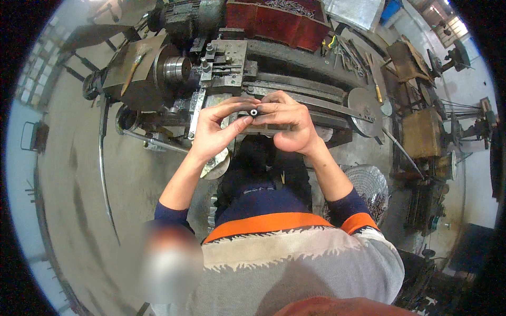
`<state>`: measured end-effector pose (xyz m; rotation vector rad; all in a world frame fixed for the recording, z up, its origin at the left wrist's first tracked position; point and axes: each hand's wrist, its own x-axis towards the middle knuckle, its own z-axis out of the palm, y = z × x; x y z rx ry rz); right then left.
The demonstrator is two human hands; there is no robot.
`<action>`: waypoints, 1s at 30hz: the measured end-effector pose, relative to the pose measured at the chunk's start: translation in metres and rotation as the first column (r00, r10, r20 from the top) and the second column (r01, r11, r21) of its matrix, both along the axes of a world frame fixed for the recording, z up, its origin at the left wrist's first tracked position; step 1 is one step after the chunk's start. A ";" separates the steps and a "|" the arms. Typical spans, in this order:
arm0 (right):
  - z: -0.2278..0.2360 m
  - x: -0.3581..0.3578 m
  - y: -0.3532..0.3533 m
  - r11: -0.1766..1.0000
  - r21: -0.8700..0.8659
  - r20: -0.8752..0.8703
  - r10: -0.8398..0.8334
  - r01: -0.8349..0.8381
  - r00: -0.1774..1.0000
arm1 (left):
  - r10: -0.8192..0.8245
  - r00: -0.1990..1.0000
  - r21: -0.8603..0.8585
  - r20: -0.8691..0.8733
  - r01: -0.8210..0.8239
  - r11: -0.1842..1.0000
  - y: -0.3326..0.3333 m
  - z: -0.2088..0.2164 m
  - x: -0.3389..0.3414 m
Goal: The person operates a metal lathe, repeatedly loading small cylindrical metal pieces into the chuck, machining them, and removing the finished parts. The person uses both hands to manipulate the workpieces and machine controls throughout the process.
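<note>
Between my two hands is a small dark cylindrical part (253, 112), its bright ring-shaped end with a dark centre hole facing up toward me. My left hand (215, 125) pinches it from the left, thumb below and blackened fingers above. From the right, the fingertips of my right hand (293, 125) meet it, with those fingers closed together. Most of the part is hidden by my fingers. Just beyond my hands stands a lathe, with its tool post (225, 64) ahead and the shiny round chuck (176, 69) to the left.
A red bin (279, 25) of small metal pieces sits behind the lathe. A brush (135, 69) lies on the headstock. At right are several hand tools, including a yellow-handled file (377, 87), and a round plate (365, 124). A perforated metal basket (369, 181) holds parts below my right arm.
</note>
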<state>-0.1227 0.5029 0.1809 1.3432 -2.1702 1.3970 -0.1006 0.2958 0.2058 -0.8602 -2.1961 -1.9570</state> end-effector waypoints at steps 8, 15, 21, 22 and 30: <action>0.007 0.004 -0.002 1.000 -0.024 -0.018 -0.006 0.006 1.000 | 0.064 0.998 -0.059 -0.016 -0.065 0.996 0.001 -0.004 0.001; 0.003 -0.006 -0.002 1.000 -0.001 0.060 -0.024 0.024 0.998 | 0.148 0.988 -0.081 -0.037 -0.151 0.985 -0.002 -0.013 -0.007; 0.010 -0.054 0.028 0.982 0.084 -0.023 -0.167 0.168 0.986 | 0.437 0.899 -0.214 0.026 -0.422 0.881 -0.059 -0.023 0.001; 0.005 -0.078 0.040 0.955 0.149 -0.145 -0.236 0.257 0.961 | 0.485 0.868 -0.187 0.107 -0.462 0.867 -0.072 -0.033 0.003; 0.071 -0.225 0.049 0.583 0.360 -0.174 -0.725 0.728 0.666 | 0.559 0.814 -0.281 0.159 -0.506 0.816 -0.121 -0.065 -0.003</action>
